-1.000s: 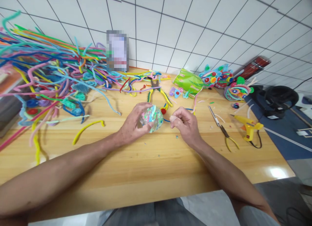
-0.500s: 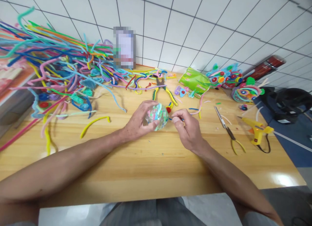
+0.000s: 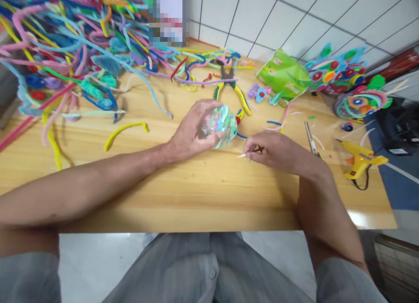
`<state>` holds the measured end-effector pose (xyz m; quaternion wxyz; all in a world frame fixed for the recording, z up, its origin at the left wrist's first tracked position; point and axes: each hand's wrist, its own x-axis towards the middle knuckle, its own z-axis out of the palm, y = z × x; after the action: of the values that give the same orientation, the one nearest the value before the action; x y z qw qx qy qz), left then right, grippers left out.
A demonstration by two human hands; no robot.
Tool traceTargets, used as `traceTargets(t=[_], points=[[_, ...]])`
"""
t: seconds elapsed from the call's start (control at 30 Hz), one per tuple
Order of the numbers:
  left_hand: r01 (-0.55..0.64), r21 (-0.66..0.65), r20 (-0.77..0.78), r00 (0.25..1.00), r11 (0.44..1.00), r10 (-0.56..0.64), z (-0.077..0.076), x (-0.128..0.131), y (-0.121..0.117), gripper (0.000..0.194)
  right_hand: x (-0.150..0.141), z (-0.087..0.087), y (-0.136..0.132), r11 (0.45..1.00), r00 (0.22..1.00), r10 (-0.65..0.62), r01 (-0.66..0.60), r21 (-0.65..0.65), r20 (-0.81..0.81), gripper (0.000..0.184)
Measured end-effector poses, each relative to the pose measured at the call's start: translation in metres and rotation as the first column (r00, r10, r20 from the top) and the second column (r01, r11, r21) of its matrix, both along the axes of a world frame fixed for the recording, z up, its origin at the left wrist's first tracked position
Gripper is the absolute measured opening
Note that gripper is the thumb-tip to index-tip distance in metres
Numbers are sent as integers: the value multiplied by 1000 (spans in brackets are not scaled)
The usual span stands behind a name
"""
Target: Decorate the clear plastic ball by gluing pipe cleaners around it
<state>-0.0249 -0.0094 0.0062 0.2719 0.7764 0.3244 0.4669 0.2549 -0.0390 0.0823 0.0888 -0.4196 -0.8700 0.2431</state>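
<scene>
My left hand is wrapped round a clear ball speckled with pink, green and blue bits, its thumb across the front. Just right of the ball, my right hand is closed in a pinch low over the table. From its fingertips pokes a small thin piece with a pale tip; its kind I cannot make out. A small red and yellow piece shows behind the ball's right side, with a short blue strip below it.
Yellow-handled pliers lie behind the ball. Fuzzy pipe cleaners heap at the left. Toward the right are a green packet, decorated balls, a utility knife and a yellow glue gun. A yellow pipe cleaner lies nearer.
The view has tipped downward. My right hand has moved away from the ball, down and to the right, and turned over. My left hand keeps its hold on the ball.
</scene>
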Motion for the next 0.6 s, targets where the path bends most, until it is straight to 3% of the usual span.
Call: traceTargets(t=[0.1, 0.2, 0.4, 0.6], points=[[-5, 50, 8, 1000, 999, 4, -3, 1, 3, 60, -3, -1, -7, 983, 979, 168, -157, -98, 114, 15], [5, 117, 14, 1000, 993, -7, -6, 1, 5, 60, -18, 4, -20, 972, 953, 236, -230, -54, 188, 11], [1, 121, -22, 1000, 993, 2, -7, 1, 6, 60, -48, -3, -48, 961, 925, 242, -270, 57, 294, 16], [31, 177, 37, 999, 984, -38, -9, 3, 7, 58, -50, -20, -64, 969, 939, 180, -220, 109, 293, 20]])
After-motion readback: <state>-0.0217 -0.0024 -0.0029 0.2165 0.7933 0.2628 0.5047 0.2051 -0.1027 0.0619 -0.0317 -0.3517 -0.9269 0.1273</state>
